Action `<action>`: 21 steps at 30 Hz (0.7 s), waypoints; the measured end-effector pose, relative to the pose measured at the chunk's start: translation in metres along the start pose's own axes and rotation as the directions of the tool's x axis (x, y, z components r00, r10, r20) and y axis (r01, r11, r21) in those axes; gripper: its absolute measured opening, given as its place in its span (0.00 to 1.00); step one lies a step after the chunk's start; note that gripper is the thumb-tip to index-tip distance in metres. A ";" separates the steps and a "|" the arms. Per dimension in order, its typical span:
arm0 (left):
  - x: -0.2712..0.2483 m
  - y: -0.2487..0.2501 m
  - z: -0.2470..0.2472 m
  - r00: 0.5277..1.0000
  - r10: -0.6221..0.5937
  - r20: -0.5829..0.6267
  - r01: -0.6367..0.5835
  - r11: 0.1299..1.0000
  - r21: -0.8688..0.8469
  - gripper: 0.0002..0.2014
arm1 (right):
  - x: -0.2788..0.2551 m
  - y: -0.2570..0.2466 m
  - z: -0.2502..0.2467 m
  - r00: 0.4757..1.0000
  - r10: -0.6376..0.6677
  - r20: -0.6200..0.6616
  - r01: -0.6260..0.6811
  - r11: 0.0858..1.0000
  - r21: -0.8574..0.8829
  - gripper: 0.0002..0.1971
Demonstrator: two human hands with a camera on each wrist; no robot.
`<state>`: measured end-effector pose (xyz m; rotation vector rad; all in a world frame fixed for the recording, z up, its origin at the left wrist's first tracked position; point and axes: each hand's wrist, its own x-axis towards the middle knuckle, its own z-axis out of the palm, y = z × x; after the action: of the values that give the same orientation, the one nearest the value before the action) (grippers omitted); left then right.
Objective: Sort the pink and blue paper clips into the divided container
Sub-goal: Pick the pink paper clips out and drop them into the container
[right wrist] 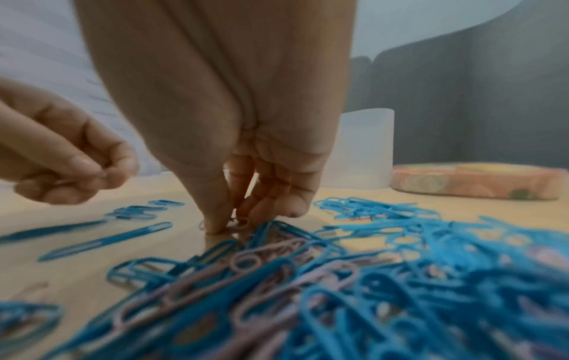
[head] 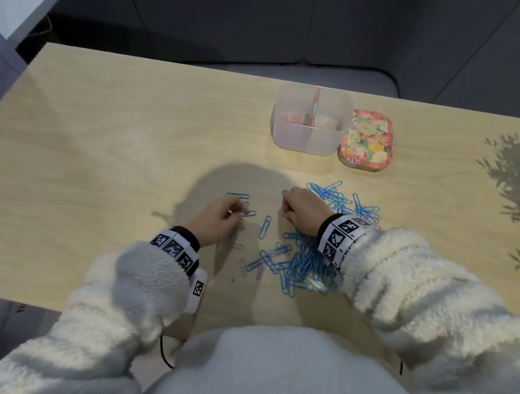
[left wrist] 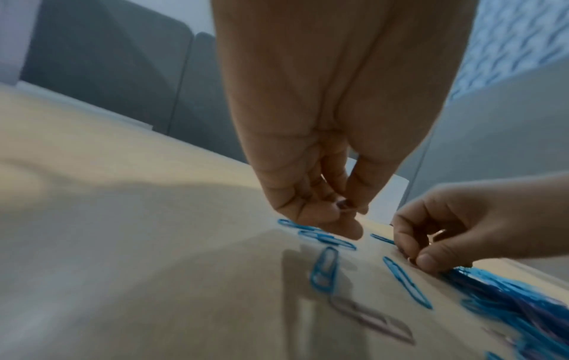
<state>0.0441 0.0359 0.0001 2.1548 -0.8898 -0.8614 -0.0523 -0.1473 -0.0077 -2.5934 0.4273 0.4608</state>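
Head view showing divided container [head: 306, 137] holding pink clips, left hand [head: 218, 218] pinching a pink clip, right hand [right wrist: 246, 194] fingertips pinching together at pile [right wrist: 369, 280], wooden table [head: 113, 149], dim room.

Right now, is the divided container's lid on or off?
Off. The divided container stands open-topped, its divider and pink clips visible inside; the floral lid lies beside it.

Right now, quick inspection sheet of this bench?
Surface: wooden table, shadowed near the hands.
Job's things: mixed clip pile, mostly blue; divided container, pink clips in its left compartment.
Clutter: floral tin beside the container.
Hands: left hand pinches a pink clip; right hand curled at the pile's edge, its hold unclear.
Cables: black cord at the table edge.
Surroundings: plant shadow.
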 end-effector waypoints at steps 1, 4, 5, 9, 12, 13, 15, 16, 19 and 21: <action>-0.005 -0.003 0.001 1.000 -0.027 -0.002 0.027 0.998 -0.060 0.07 | -0.002 0.003 0.001 1.000 -0.013 -0.014 0.013 1.000 0.008 0.05; -0.018 -0.013 0.004 1.000 -0.011 0.004 0.012 0.997 -0.081 0.03 | -0.015 0.008 0.003 0.990 0.009 -0.140 0.025 0.972 0.235 0.09; -0.021 -0.016 0.005 1.000 0.024 0.017 -0.024 1.000 -0.020 0.03 | -0.020 0.008 0.003 0.984 0.037 -0.172 0.028 0.933 0.360 0.10; -0.026 -0.021 0.011 0.990 0.118 0.073 -0.136 0.932 0.335 0.04 | -0.041 -0.006 0.010 0.992 0.125 0.032 -0.111 0.701 0.704 0.12; -0.027 -0.017 0.013 0.988 0.133 0.083 -0.156 0.896 0.416 0.05 | -0.053 -0.015 0.019 0.997 -0.025 0.069 -0.008 0.896 0.443 0.05; -0.027 -0.016 0.014 0.988 0.132 0.084 -0.155 0.892 0.424 0.05 | -0.055 -0.017 0.023 0.994 -0.063 0.086 0.036 0.958 0.283 0.10; -0.027 -0.012 0.015 0.986 0.147 0.074 -0.164 0.893 0.419 0.04 | -0.059 -0.020 0.028 0.994 -0.072 0.080 0.069 0.997 0.039 0.17; -0.027 -0.011 0.015 0.985 0.156 0.068 -0.170 0.897 0.409 0.04 | -0.060 -0.022 0.030 0.996 -0.074 0.054 0.075 0.997 -0.009 0.17; -0.030 -0.004 0.015 0.990 0.135 0.041 -0.141 0.930 0.340 0.04 | -0.058 -0.026 0.034 0.998 -0.062 0.008 0.062 0.998 -0.008 0.11; -0.032 -0.002 0.015 0.995 0.091 0.028 -0.096 0.955 0.281 0.07 | -0.051 -0.028 0.035 1.000 -0.029 0.006 0.029 0.999 0.018 0.07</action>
<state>0.0150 0.0568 0.0003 2.3270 -1.1736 -0.7405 -0.0965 -0.0956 -0.0060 -2.5766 0.3896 0.4531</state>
